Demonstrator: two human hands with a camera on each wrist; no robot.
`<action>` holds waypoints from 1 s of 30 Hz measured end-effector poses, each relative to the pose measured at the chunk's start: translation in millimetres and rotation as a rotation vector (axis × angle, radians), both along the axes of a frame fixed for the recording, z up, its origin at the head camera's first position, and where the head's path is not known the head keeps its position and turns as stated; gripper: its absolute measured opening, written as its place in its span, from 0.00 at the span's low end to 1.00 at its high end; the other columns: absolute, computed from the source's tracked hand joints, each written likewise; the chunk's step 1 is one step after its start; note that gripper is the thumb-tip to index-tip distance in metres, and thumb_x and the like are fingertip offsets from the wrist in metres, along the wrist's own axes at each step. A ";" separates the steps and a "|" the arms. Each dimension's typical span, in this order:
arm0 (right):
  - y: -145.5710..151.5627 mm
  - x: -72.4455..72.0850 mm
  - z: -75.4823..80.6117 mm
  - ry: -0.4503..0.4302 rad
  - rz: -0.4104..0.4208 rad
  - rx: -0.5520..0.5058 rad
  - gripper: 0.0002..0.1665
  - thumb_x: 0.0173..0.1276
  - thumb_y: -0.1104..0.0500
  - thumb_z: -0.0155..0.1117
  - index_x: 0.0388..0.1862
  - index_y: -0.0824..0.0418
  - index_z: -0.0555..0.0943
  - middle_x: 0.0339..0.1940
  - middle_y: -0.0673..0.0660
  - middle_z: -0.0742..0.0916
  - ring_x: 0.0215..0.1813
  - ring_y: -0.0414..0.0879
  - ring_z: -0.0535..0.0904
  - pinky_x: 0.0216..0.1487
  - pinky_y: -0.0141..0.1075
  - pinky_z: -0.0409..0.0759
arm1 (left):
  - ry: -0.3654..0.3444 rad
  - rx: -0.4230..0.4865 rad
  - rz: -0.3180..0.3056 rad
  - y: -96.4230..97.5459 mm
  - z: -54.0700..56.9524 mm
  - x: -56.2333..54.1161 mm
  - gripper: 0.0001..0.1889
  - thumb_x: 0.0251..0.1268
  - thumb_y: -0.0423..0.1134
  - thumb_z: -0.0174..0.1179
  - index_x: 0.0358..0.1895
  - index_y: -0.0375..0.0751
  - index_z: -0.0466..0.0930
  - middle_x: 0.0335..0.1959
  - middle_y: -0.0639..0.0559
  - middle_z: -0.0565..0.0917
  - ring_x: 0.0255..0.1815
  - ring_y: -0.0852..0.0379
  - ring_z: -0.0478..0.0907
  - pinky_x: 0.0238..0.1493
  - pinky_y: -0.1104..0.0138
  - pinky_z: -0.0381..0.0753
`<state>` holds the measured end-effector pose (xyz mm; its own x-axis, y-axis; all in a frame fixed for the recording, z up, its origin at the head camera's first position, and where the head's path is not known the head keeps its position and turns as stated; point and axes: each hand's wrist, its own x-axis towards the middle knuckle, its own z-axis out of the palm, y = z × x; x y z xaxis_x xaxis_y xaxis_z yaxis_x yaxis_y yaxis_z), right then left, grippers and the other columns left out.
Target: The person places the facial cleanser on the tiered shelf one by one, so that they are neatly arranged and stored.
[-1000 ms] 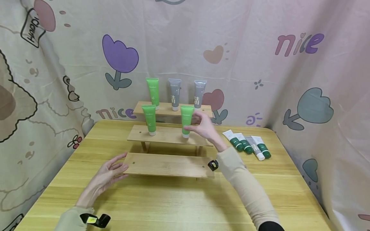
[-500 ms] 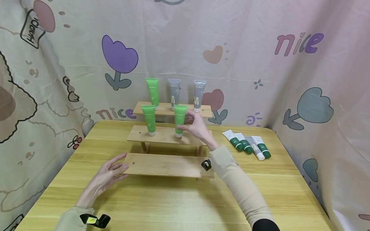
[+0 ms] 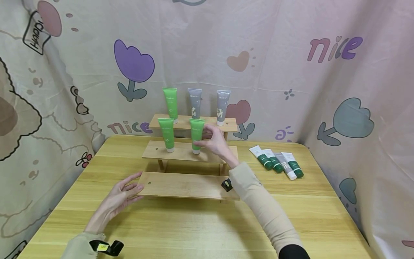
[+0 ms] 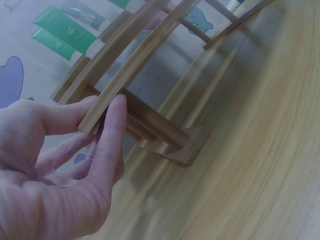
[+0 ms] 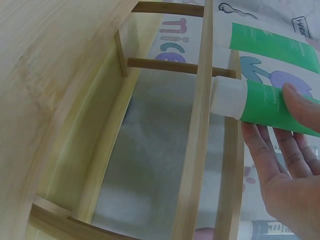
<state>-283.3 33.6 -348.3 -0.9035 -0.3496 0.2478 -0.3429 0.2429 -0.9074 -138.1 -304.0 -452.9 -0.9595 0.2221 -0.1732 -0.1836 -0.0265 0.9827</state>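
My right hand (image 3: 214, 139) pinches a bright green squeeze tube (image 3: 197, 130) with a white cap, thumb on one side and fingers on the other. The tube is upright, cap down, on the middle step of a wooden tiered stand (image 3: 187, 185); the right wrist view has its white cap (image 5: 229, 96) right at the step's edge. To its left stands another green tube (image 3: 167, 132). My left hand (image 3: 121, 194) holds the left end of the lowest step; in the left wrist view the thumb and fingers (image 4: 108, 145) lie on either side of the board (image 4: 135, 62).
The top step bears a green tube (image 3: 170, 104) and two grey-blue tubes (image 3: 194, 102). Right of the stand, several tubes (image 3: 277, 162), dark green with white and one grey, lie flat on the wooden table (image 3: 181, 230). A printed curtain (image 3: 268, 82) surrounds the table's back and sides.
My right hand has shifted the green tube leftward along the middle step, closer to the other green tube. The left hand stays at the lowest step's end.
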 end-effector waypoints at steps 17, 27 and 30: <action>-5.5 1.2 -0.2 0.031 -0.005 0.056 0.28 0.55 0.68 0.78 0.56 0.67 0.80 0.53 0.65 0.88 0.54 0.57 0.86 0.64 0.44 0.84 | 0.004 -0.016 0.009 0.3 -1.0 -0.1 0.36 0.78 0.35 0.53 0.82 0.41 0.46 0.52 0.51 0.73 0.51 0.65 0.78 0.57 0.66 0.88; -6.1 -0.4 -3.3 0.026 -0.010 0.043 0.27 0.55 0.69 0.78 0.55 0.65 0.80 0.51 0.63 0.89 0.52 0.53 0.86 0.63 0.41 0.84 | 0.015 0.001 0.001 -0.7 -2.3 -0.1 0.35 0.78 0.34 0.53 0.82 0.43 0.48 0.50 0.52 0.74 0.51 0.65 0.78 0.56 0.67 0.88; -5.9 -0.5 -4.1 0.028 -0.007 0.038 0.27 0.55 0.69 0.77 0.54 0.65 0.80 0.51 0.63 0.89 0.51 0.53 0.86 0.62 0.41 0.84 | 0.020 0.006 0.000 -0.9 -2.6 0.1 0.34 0.78 0.34 0.53 0.81 0.44 0.50 0.50 0.52 0.74 0.51 0.65 0.78 0.55 0.67 0.88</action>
<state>-283.8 27.7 -352.4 -0.8991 -0.3524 0.2595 -0.3657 0.2792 -0.8879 -138.1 -304.9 -455.5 -0.9628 0.2230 -0.1526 -0.1638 -0.0326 0.9860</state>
